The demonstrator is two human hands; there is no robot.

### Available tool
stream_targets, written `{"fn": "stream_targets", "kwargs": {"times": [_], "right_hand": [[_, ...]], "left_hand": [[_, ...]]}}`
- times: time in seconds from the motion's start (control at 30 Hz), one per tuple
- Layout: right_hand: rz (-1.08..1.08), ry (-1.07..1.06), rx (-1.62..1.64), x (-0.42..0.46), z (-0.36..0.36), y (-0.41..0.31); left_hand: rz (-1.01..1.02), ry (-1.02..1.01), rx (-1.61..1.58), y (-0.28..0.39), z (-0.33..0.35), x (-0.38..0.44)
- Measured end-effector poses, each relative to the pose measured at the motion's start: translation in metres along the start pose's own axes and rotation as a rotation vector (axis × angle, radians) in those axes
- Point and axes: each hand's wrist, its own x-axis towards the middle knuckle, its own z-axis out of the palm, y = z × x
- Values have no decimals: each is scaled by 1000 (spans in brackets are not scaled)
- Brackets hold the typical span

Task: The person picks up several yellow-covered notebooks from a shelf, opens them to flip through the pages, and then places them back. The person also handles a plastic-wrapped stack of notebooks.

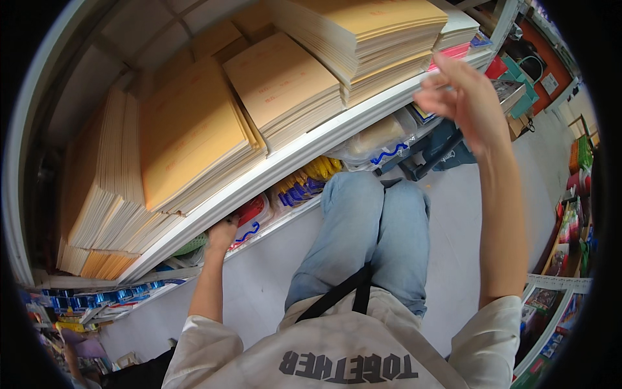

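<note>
My left hand (223, 234) reaches in beneath the edge of a white metal shelf (296, 142). Its fingers are mostly hidden there, beside a clear plastic container with a red item (251, 208) inside. Whether they grip anything is not visible. My right hand (461, 99), blurred, is raised at the shelf's right end with its fingers apart and nothing in them. Stacks of yellow-brown paper booklets (194, 141) fill the shelf above. One shorter stack of booklets (286, 78) lies in the middle, with a taller stack of booklets (388, 44) to its right.
Yellow-and-blue packaged goods (303, 182) and a clear plastic box (374, 136) sit on the lower shelf. My knees (359, 194) are close to it. Further shelves of goods (573, 219) stand at right. Another person's arm (70, 355) shows at lower left.
</note>
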Motion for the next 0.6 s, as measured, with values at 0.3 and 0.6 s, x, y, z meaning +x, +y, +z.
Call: {"fn": "stream_targets", "kwargs": {"times": [0.3,0.6], "right_hand": [[134,284,395,-109,-14,138],[23,429,134,-177,20,207]], "left_hand": [[736,316,-561,183,-4,-55],[654,-12,-54,306,-19,3]]}}
